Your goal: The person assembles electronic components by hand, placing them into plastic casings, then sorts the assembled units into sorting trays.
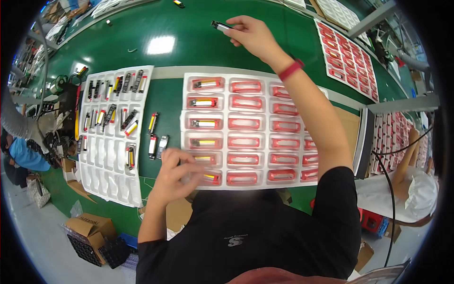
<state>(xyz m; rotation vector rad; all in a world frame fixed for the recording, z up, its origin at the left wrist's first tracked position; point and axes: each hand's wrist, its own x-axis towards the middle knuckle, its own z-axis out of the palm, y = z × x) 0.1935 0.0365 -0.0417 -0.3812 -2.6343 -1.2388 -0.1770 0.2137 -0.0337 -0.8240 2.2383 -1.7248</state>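
My right hand is stretched far over the green table, fingers pinched on one end of a small battery module with a black tip and a silvery body. My left hand hovers by the lower left corner of the white tray, blurred, its fingers curled but apart; I make out nothing in them. Red frames fill this tray's pockets. Those in its left column carry battery modules with yellow and black parts. Loose battery modules lie on the table between this tray and another at left.
The left white tray bears battery modules in its upper rows. Another tray of red frames lies far right, near a metal post. A person in white is at right. Cardboard boxes stand on the floor at lower left.
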